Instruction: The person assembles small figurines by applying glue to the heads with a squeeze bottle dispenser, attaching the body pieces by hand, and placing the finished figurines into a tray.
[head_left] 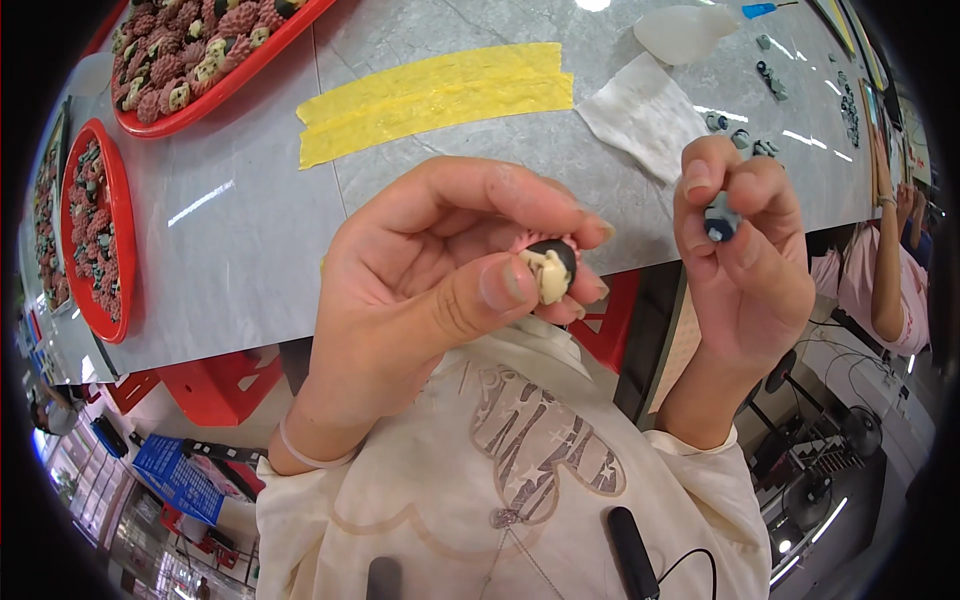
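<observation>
The left hand (440, 270) pinches a small cream, black and pink clay figure (550, 268) at picture centre, while at three o'clock the right hand (745, 250) fingers pinch a blue-grey piece (718, 220), seemingly for careful attaching.

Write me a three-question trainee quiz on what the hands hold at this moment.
1. True or false: the left hand pinches a small clay figure with a cream face.
2. What does the right hand hold? A) scissors B) a small blue-grey piece C) a brush
3. What colour are the trays on the grey table?

Key: 1 true; 2 B; 3 red.
</observation>
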